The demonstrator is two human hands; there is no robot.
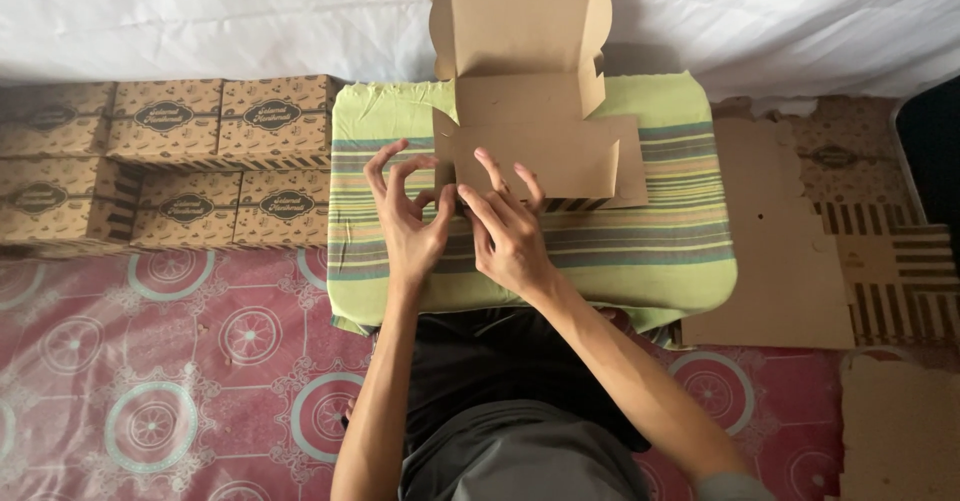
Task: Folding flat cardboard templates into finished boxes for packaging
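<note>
Head view, looking down: the left hand (408, 223) and the right hand (508, 231) meet at the near left corner of a half-folded cardboard box (535, 111). The left hand is half open, thumb and forefinger pinched at the box's left side flap, the other fingers curled and spread above it. The right hand lies palm down with fingers extended and slightly spread, fingertips pressing the front panel of the box; it does not close around anything.

The box rests on a striped green cushion (660, 251) directly ahead of the person. Its lid stands upright at the far side, against a white sheet (200, 11); the front panel lies nearly flat toward the hands.

Left of the cushion, finished printed boxes (190, 156) stand in two rows, touching one another. Right of the cushion, flat unfolded box blanks (800, 251) lie stacked on a red patterned mat (160, 381), which covers the floor.
</note>
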